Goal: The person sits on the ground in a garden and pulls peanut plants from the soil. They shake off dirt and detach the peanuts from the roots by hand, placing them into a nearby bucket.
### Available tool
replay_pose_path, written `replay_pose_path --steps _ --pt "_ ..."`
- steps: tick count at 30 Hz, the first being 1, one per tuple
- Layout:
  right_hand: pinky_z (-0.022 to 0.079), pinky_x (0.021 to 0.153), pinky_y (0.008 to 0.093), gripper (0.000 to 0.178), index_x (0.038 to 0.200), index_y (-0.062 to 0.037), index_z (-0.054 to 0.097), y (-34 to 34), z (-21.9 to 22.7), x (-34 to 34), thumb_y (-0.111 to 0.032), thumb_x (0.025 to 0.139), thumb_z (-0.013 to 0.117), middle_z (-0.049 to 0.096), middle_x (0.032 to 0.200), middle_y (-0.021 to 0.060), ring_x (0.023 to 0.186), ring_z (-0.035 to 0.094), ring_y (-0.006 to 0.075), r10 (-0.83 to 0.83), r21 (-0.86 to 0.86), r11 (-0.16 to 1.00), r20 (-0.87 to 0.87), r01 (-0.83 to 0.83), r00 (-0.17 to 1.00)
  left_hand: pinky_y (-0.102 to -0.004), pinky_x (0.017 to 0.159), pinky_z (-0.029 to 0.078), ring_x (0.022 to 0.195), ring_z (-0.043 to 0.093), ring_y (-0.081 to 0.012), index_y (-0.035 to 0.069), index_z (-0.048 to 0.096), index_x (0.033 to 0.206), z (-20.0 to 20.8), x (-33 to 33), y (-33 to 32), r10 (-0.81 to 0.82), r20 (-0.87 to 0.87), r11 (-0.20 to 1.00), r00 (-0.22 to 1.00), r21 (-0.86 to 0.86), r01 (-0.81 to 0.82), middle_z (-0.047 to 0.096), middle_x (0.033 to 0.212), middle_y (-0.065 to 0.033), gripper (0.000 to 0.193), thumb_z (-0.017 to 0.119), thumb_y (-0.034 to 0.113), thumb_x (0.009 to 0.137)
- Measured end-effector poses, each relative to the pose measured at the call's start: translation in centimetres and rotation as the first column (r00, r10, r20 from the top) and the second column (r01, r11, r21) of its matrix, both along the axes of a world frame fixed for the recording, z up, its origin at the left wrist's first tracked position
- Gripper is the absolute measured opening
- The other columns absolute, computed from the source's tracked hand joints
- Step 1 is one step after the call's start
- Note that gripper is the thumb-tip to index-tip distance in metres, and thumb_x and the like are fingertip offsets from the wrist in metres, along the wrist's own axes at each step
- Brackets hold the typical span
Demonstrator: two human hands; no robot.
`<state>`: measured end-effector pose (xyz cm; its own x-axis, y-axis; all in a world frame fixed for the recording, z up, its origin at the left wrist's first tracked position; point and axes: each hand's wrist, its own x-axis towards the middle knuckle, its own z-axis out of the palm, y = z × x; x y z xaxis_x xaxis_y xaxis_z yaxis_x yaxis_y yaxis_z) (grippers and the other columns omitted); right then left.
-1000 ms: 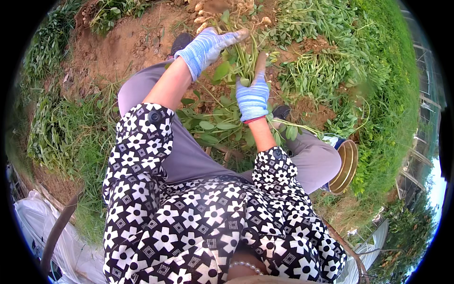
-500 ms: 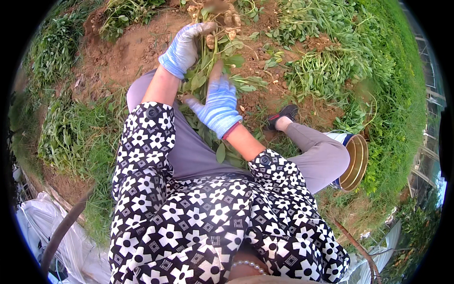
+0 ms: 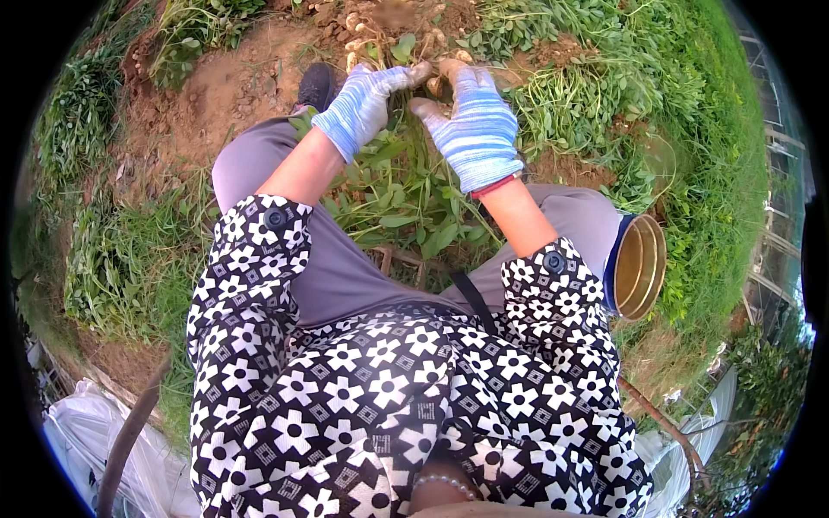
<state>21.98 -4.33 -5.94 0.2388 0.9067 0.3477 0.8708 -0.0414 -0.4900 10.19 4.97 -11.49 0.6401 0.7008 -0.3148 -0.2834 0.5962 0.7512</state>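
**Two gloved hands at the roots of a pulled plant**

The person sits low on bare soil with knees apart, and both hands reach forward to a leafy plant (image 3: 406, 194) that lies between the legs. Its green leaves spread toward the body, while its root end, hung with pale pods (image 3: 367, 39), points away at the top of the view.

The left hand (image 3: 363, 104), in a blue and white striped glove, is curled around the upper part of the plant. Its fingers (image 3: 399, 78) are bent and close together, with the tips pressed into the stems just below the pods. It appears to be gripping the stems, though the leaves hide the inside of the palm.

The right hand (image 3: 475, 125), in a matching glove, sits just beside the left. Its fingers (image 3: 471, 78) are more extended and only loosely bent, the thumb sticking out toward the left hand. The fingertips touch the soil-covered root clump. Whether they pinch a pod cannot be told.

A round metal tin (image 3: 639, 268) with a golden inside lies tilted against the right knee, well apart from both hands. White plastic sheeting (image 3: 73, 440) lies at the lower left behind the person.
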Motion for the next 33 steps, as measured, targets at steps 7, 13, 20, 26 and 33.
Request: replay_pose_path --steps 7,13,20,26,33 --pt "0.049 0.071 0.0328 0.020 0.095 -0.0042 0.060 0.1 -1.0 2.1 -0.012 0.077 0.060 0.062 0.087 0.0142 0.080 0.061 0.0255 -0.052 -0.015 0.999 -0.194 0.050 0.980 -0.0248 0.075 0.045 0.082 0.059 -0.0105 0.000 0.065 0.097 0.7 1.3 -1.3 0.059 0.064 0.993 0.996 0.098 -0.065 0.065 0.090 -0.0038 0.023 0.066 0.011 0.077" --pt "0.046 0.060 0.0216 0.018 0.098 0.0004 0.056 -0.3 1.7 4.2 -0.003 0.081 0.055 0.058 0.075 0.0033 0.066 0.055 0.0082 -0.261 -0.253 0.964 -0.834 0.085 0.486 -0.0246 0.071 0.044 0.076 0.055 -0.0103 -0.006 0.058 0.092 0.6 2.7 -1.5 0.133 -0.031 0.977 0.991 0.173 -0.126 0.062 0.085 -0.0055 0.037 0.073 0.023 0.073" --pt "0.043 0.046 0.0219 0.018 0.092 -0.0036 0.054 -0.5 1.8 4.2 -0.020 0.088 0.049 0.051 0.066 0.0004 0.053 0.052 0.0081 -0.384 -0.457 0.888 -0.795 -0.049 0.470 -0.0231 0.081 0.047 0.090 0.060 -0.0133 -0.005 0.058 0.096 -3.2 3.6 -0.2 0.217 -0.353 0.906 0.910 0.420 -0.053 0.063 0.099 -0.0113 0.020 0.063 0.006 0.079" --pt "0.046 0.056 0.0353 0.017 0.094 -0.0010 0.053 -0.6 -2.4 2.9 -0.015 0.085 0.050 0.058 0.071 0.0144 0.060 0.058 0.0250 -0.132 -0.272 0.961 -0.617 -0.053 0.776 -0.0238 0.068 0.047 0.076 0.057 -0.0090 0.001 0.056 0.087 -0.6 4.8 -1.6 0.187 -0.255 0.971 0.949 0.192 -0.140 0.060 0.084 -0.0039 0.013 0.064 0.010 0.081" --pt "0.047 0.061 0.0438 0.020 0.095 -0.0039 0.049 -0.5 -0.9 1.4 -0.019 0.082 0.052 0.059 0.079 0.0192 0.072 0.059 0.0362 -0.050 -0.347 0.937 -0.038 0.034 0.998 -0.0269 0.062 0.049 0.070 0.058 -0.0126 0.001 0.058 0.090 0.3 4.7 -2.5 0.140 0.034 0.988 0.990 -0.072 -0.138 0.060 0.081 -0.0033 0.016 0.065 0.013 0.081"
